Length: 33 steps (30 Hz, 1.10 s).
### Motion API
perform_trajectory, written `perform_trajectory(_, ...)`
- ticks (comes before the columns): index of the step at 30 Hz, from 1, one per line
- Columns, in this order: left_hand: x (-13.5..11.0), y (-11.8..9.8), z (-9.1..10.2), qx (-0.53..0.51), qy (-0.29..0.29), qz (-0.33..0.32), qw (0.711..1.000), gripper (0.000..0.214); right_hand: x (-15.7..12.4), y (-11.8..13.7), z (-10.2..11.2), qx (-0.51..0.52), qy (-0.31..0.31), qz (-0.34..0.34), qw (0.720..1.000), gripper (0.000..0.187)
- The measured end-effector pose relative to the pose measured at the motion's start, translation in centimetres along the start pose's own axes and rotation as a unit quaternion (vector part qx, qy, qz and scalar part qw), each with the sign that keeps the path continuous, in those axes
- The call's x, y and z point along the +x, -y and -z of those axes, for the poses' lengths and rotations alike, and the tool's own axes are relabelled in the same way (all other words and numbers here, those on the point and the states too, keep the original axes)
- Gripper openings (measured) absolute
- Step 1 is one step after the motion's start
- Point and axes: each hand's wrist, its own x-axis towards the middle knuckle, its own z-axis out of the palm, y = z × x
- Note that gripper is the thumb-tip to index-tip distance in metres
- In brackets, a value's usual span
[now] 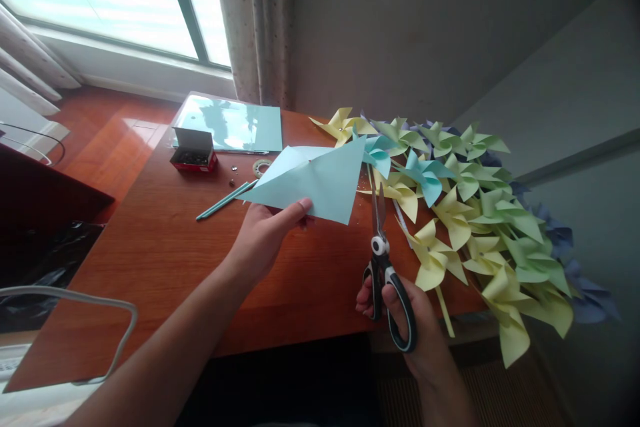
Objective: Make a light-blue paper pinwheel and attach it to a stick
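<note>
My left hand (267, 230) pinches the near edge of a light blue sheet of paper (320, 180) folded into a triangle and holds it above the wooden desk (165, 247). My right hand (405, 320) grips black-handled scissors (383, 247) with fingers through the loops. The blades point away from me, nearly closed, just right of the paper's corner. The scissors do not touch the paper.
A heap of yellow, green and blue paper pinwheels (465, 213) covers the desk's right side against the wall. Further back lie a stack of blue sheets (230, 123), a small red box (194, 153), a tape roll (261, 167) and a teal stick (225, 200). A window is behind.
</note>
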Motion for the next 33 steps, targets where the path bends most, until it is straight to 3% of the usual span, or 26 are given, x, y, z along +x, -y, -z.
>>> perform_trajectory(6, -0.1, -0.3, -0.2, -0.005, 0.003, 0.008, 1.000, 0.016, -0.1, 0.3, -0.8, 0.000, 0.042, -0.012, 0.999, 0.043)
perform_trajectory(13, -0.1, -0.5, -0.2, -0.025, -0.013, -0.001, 1.000, 0.014, -0.8, 0.2, -1.3, 0.019, 0.085, -0.001, 0.996, 0.050)
perform_trajectory(22, -0.3, 0.2, -0.1, 0.027, 0.009, -0.003, 1.000, 0.018, -1.2, 0.4, -1.4, -0.007, 0.130, -0.021, 0.991, 0.050)
perform_trajectory(33, -0.3, 0.5, -0.1, 0.037, 0.023, 0.014, 0.999, 0.018, -1.0, 0.7, -2.1, -0.034, 0.109, -0.036, 0.993, 0.050)
